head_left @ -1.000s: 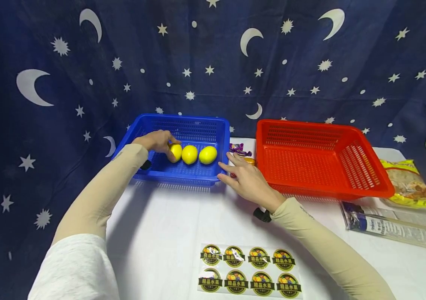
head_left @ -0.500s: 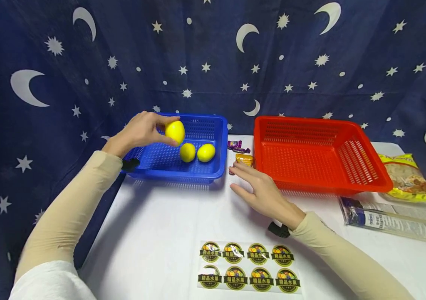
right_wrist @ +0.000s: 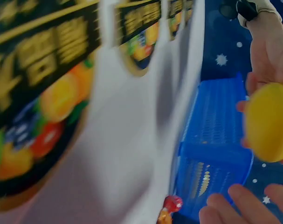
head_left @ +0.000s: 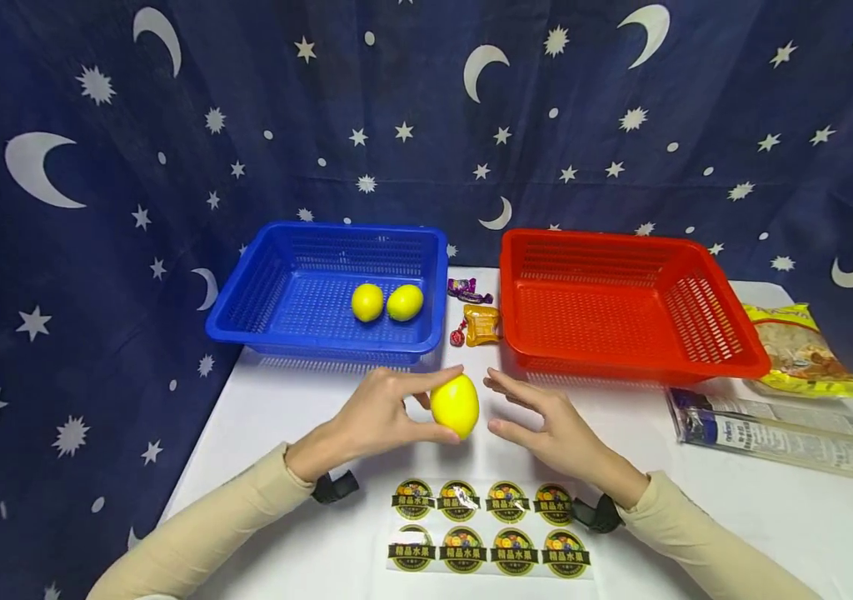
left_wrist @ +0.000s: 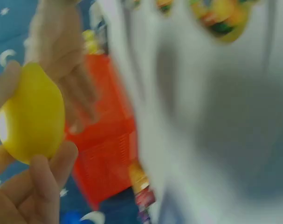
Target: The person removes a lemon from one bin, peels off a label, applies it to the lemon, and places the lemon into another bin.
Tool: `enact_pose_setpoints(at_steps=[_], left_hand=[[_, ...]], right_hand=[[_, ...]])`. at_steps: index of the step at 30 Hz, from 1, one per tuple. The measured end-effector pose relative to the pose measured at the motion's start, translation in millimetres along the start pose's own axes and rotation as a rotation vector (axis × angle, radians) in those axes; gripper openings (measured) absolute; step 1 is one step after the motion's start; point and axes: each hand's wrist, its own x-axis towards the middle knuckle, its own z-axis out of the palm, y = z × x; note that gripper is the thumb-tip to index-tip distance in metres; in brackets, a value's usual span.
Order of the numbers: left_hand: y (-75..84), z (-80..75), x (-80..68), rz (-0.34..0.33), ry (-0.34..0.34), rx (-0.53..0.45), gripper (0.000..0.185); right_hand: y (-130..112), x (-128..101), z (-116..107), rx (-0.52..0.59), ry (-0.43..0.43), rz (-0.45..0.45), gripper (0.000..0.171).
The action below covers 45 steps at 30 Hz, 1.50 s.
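Observation:
My left hand [head_left: 389, 412] grips a yellow lemon [head_left: 455, 405] between thumb and fingers, above the white table in front of the two baskets. The same lemon [left_wrist: 30, 113] fills the left of the left wrist view and appears as the lemon [right_wrist: 268, 122] in the right wrist view. My right hand [head_left: 539, 417] is just right of the fruit, fingers spread and relaxed, holding nothing. Two more lemons [head_left: 386, 302] lie in the blue basket [head_left: 246, 321]. The red basket [head_left: 752, 362] stands to the right. A sheet of round fruit stickers [head_left: 488, 527] lies near the front edge.
Small wrapped candies [head_left: 475, 321] lie between the baskets. A yellow snack bag [head_left: 801, 350] and a clear long packet [head_left: 779, 433] sit at the right. A dark star-and-moon cloth [head_left: 97, 208] hangs behind and to the left.
My left hand lifted a lemon out of the blue basket and brought it down to the table's front middle. My right hand drew back from the candies to beside the lemon.

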Motion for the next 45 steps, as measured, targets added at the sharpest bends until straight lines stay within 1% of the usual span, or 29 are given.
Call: enact_pose_setpoints(at_steps=[3, 5, 7, 9, 12, 19, 27, 31, 33, 35, 37, 40, 41, 42, 45], left_hand=[[-3.6, 22.5, 0.0, -0.070, -0.075, 0.014, 0.080], [-8.8, 33.6, 3.8, -0.104, -0.124, 0.030, 0.079], [-14.7, 43.5, 7.9, -0.132, -0.173, 0.043, 0.079], [-19.5, 51.2, 10.9, -0.145, -0.224, 0.054, 0.080], [-24.2, 58.8, 12.3, -0.161, -0.272, 0.065, 0.082], [-26.7, 63.2, 11.8, -0.188, -0.305, 0.092, 0.084], [-26.4, 62.9, 13.7, -0.224, -0.348, 0.091, 0.087], [-23.1, 58.9, 11.8, -0.282, -0.343, 0.088, 0.098], [-19.9, 55.0, 5.0, -0.315, -0.312, 0.089, 0.102], [-15.5, 50.7, -8.3, -0.337, -0.276, 0.105, 0.102], [-10.9, 47.4, -25.7, -0.335, -0.253, 0.132, 0.093], [-3.6, 46.4, -51.6, -0.292, -0.265, 0.196, 0.074], [-1.1, 46.9, -58.2, -0.275, -0.275, 0.210, 0.069], [1.7, 47.7, -63.7, -0.252, -0.282, 0.223, 0.065], [10.6, 51.7, -72.4, -0.186, -0.305, 0.249, 0.060]], right_hand=[[5.4, -1.9, 2.0, 0.064, -0.029, 0.008, 0.069], [9.4, -2.2, 4.1, 0.076, -0.037, 0.023, 0.067], [13.6, -1.2, 7.6, 0.051, -0.049, 0.045, 0.064], [17.3, 0.9, 11.9, 0.018, -0.062, 0.071, 0.061], [21.4, 4.3, 17.5, -0.051, -0.075, 0.092, 0.058], [22.4, 6.7, 19.1, -0.105, -0.064, 0.113, 0.055], [23.6, 5.6, 18.1, -0.095, -0.074, 0.120, 0.055], [23.1, 4.5, 15.1, -0.124, -0.071, 0.119, 0.059], [20.5, -0.2, 11.6, -0.158, -0.057, 0.115, 0.060], [15.6, -10.4, 7.3, -0.210, -0.028, 0.098, 0.060], [8.7, -24.5, 3.7, -0.274, 0.006, 0.065, 0.058], [-3.2, -48.5, 1.7, -0.360, 0.038, 0.010, 0.054], [-6.4, -55.7, 2.6, -0.388, 0.033, -0.005, 0.052], [-9.6, -63.0, 4.4, -0.417, 0.007, -0.015, 0.049], [-14.8, -80.8, 11.5, -0.491, -0.096, -0.053, 0.042]])
